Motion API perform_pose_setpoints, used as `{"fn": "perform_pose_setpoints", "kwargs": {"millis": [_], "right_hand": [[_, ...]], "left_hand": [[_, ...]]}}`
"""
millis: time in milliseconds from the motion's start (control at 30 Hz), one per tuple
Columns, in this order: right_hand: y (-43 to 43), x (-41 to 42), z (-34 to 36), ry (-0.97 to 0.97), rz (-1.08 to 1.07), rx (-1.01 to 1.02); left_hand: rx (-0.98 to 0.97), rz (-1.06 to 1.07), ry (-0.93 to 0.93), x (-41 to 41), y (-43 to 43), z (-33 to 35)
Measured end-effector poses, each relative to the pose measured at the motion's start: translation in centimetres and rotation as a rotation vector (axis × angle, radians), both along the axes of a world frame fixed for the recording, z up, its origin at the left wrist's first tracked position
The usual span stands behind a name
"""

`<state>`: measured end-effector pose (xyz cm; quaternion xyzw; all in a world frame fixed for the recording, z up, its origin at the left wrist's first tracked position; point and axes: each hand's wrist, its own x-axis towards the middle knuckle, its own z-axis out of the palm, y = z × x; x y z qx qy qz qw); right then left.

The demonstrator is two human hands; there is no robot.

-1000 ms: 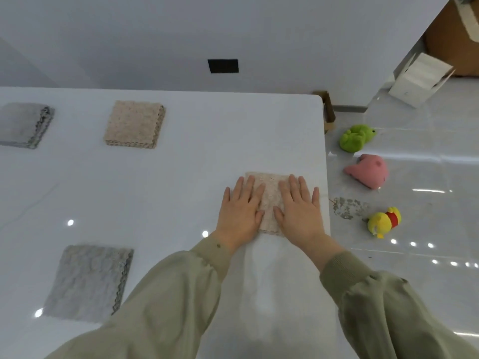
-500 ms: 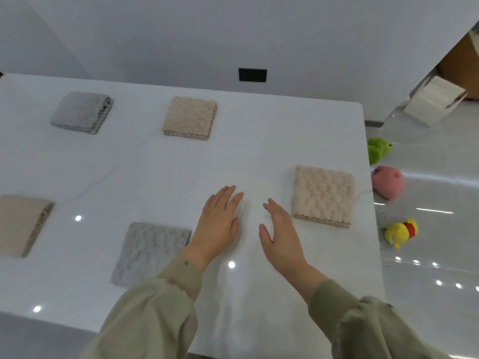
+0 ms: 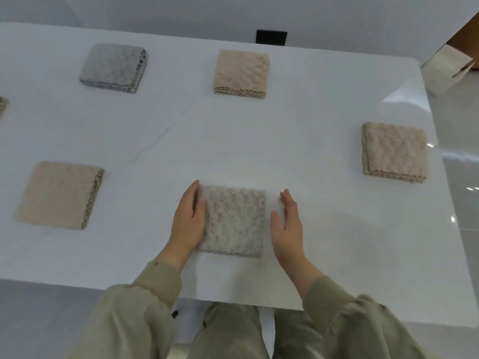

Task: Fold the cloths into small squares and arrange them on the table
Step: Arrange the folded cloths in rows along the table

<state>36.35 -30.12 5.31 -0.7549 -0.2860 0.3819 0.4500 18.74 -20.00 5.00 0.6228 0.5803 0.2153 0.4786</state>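
Note:
A folded grey cloth lies near the front edge of the white table. My left hand rests flat against its left side with straight fingers. My right hand stands on edge just off its right side, fingers straight, holding nothing. Other folded squares are spread over the table: a grey one at the far left, a beige one at the far middle, a beige one at the right and a beige one at the left.
A sliver of another folded cloth shows at the left border. A pale cardboard box lies on the glossy floor past the table's right corner. A black wall plate sits behind the table. My legs are below the front edge.
Both hands left the beige cloth at the right and moved left to the grey cloth near the front edge. My head turned left, bringing more folded cloths into view.

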Motion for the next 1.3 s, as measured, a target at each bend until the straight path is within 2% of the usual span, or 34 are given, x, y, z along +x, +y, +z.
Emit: {"fn": "perform_pose_setpoints", "kwargs": {"millis": [67, 233, 567, 767, 833, 933, 1133, 1300], "right_hand": [[0.2, -1.0, 0.2, 0.023, -0.003, -0.003], [2.0, -4.1, 0.5, 0.162, -0.077, 0.027], [2.4, -4.8, -0.1, 0.142, -0.133, 0.04], [2.6, -4.9, 0.0, 0.087, -0.107, 0.026], [2.0, -3.3, -0.1, 0.037, -0.056, 0.018], [2.4, 0.0, -0.1, -0.045, 0.088, 0.004], [7.8, 4.2, 0.4, -0.143, 0.597, 0.043], [13.1, 3.2, 0.6, -0.135, 0.958, 0.043]], "left_hand": [[-0.064, 0.024, -0.081, 0.3, -0.6, -0.3], [-0.086, 0.007, -0.179, 1.4, -0.8, -1.0], [-0.089, -0.043, -0.202, 1.0, -0.6, -0.6], [-0.015, -0.119, -0.105, 0.7, -0.5, -0.6], [-0.014, 0.001, -0.144, 0.4, -1.1, -0.5], [0.017, 0.328, -0.208, 0.0, -3.4, -0.8], [0.122, 1.06, -0.36, 3.7, -9.2, -1.3], [0.134, 1.292, -0.518, 9.0, -10.1, -1.3]]}}
